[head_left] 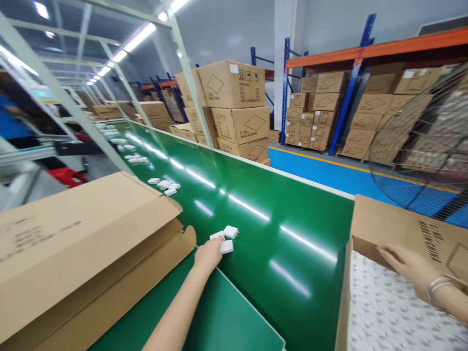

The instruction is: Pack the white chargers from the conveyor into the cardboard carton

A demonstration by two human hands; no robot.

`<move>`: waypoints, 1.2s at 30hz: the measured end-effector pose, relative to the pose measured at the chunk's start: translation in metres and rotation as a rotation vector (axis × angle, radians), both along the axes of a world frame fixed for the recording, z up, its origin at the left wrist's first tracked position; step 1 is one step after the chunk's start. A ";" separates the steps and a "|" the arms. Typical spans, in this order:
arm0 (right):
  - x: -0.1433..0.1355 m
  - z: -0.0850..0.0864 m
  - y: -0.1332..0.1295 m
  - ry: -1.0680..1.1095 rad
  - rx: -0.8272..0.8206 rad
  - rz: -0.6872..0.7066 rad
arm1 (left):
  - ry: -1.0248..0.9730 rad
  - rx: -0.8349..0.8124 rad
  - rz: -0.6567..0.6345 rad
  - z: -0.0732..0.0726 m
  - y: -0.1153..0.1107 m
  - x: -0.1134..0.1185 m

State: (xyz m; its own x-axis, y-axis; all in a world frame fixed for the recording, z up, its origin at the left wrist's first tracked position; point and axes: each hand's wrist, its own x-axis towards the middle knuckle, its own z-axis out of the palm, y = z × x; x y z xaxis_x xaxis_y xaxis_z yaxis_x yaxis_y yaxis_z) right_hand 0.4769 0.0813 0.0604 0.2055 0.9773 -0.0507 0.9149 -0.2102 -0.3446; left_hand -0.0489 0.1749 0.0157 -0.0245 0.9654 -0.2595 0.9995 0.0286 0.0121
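Observation:
My left hand (209, 254) reaches out over the green conveyor belt (256, 253). Its fingers are closed around a small white charger block (226, 246). Right beside it lies another white block (230, 231) with small metal prongs, and a further one is partly covered by my fingers. On the right, my right hand (413, 268), with a bracelet at the wrist, is held over an open cardboard box (398, 231). Its fingers are stretched out near the inner edge of the flap and hold nothing visible. Inside that box are rows of white pieces with small grey marks (383, 307).
A large carton (84, 234) with raised flaps stands at the left. Several more white blocks (166, 185) lie farther up the belt. Stacked cartons (239, 105), blue-and-orange racks (345, 97) and a wire-caged fan (420, 141) stand beyond. A person in blue (14, 119) is at far left.

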 end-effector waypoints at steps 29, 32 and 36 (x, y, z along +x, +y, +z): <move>-0.323 -0.062 0.127 0.274 -0.111 0.438 | -0.019 -0.019 -0.198 0.025 0.012 0.007; -0.299 -0.053 0.107 0.190 -0.150 0.484 | 0.047 -0.050 -0.198 0.027 0.001 0.051; -0.284 -0.051 0.076 0.095 -0.216 0.514 | 0.098 -0.079 -0.215 0.018 -0.016 0.120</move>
